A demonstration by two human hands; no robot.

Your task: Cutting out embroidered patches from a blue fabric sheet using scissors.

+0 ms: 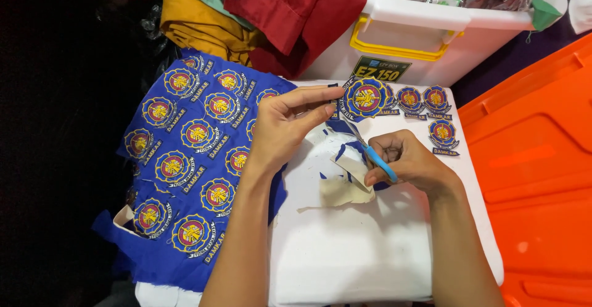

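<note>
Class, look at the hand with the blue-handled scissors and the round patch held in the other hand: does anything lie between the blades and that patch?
Nothing visible does. The right hand holds the scissors with the blades reaching straight up to the patch, which the left hand pinches at its edge. The scrap of backing lies below, beside the right hand.

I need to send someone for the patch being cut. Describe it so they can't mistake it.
Start at the white table; the left hand holds a round blue patch at its far edge. Unlike the smaller cut patches to its right, it meets the blue-handled scissors in the right hand.
</note>
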